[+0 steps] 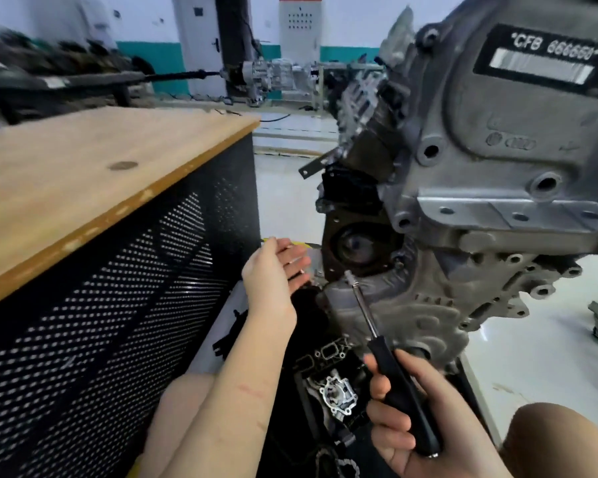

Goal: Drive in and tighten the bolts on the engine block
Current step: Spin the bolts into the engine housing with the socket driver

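From the head view, my right hand point(406, 422) has its grip clamped around the black cylindrical handle of a long driver tool point(403, 391), fingers wrapped over it and thumb along the near side. From that grip the thin bright metal shaft runs up and to the left, and its small socket tip point(350, 277) sits against the lower edge of the big grey cast-metal engine block point(480, 174), just below a dark round opening point(354, 244) in the block's side. Whether a bolt is under the tip I cannot tell; it is too small and blurred.

My left hand point(273, 270) is up and to the left of the tool's tip, its grip spread apart, palm facing the block, fingers pointing at it and holding nothing. Whether the fingertips touch the metal I cannot tell.

Above my right grip the block fills the upper right, with a black plate point(539, 58) stamped in white letters near its top.

Left of my left hand stands a workbench with a light wooden tabletop point(94, 160) and a black perforated metal side panel point(111, 305).

Below and between my two hands, on the dark floor area, lies a small silver cast part point(337, 395) among black components.
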A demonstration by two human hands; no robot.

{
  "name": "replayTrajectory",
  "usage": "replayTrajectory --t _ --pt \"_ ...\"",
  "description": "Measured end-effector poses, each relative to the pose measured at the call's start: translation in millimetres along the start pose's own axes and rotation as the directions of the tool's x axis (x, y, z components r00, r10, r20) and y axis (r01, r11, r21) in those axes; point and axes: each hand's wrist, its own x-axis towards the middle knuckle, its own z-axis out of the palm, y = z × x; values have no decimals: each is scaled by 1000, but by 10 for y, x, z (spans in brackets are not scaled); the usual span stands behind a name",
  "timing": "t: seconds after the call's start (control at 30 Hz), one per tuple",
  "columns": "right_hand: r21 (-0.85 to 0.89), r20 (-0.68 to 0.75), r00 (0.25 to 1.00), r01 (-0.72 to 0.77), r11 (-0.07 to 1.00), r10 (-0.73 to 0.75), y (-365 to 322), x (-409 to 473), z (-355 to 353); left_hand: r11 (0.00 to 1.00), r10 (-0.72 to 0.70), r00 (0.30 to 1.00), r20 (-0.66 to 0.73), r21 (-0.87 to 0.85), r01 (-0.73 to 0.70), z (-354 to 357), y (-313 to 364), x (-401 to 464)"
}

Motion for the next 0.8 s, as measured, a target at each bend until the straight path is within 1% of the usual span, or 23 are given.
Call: replayTrajectory --t 0.07,0.13,0.2,0.3,0.37,0.53,0.8 --pt "-102 50 997 -53 993 58 111 181 217 999 -10 999 43 34 9 -178 200 -2" --pt "-206 116 985 -102 973 128 252 339 441 999 9 994 109 48 -15 -344 420 -37" --pt "-303 150 973 -122 945 174 379 456 640 999 49 987 156 -9 -49 -487 643 -96" --pt "-395 182 963 -116 911 201 540 558 913 989 111 986 125 -115 -97 -697 936 -193" --pt "-447 176 962 -110 888 208 614 591 1069 979 134 986 102 -165 -116 -809 1070 -255" --pt "-483 130 975 -98 870 182 724 665 1267 964 163 986 38 -218 -151 -976 1257 -358" --pt "-492 151 974 -74 867 168 835 682 1343 963 160 986 37 -227 -148 -989 1294 -403"
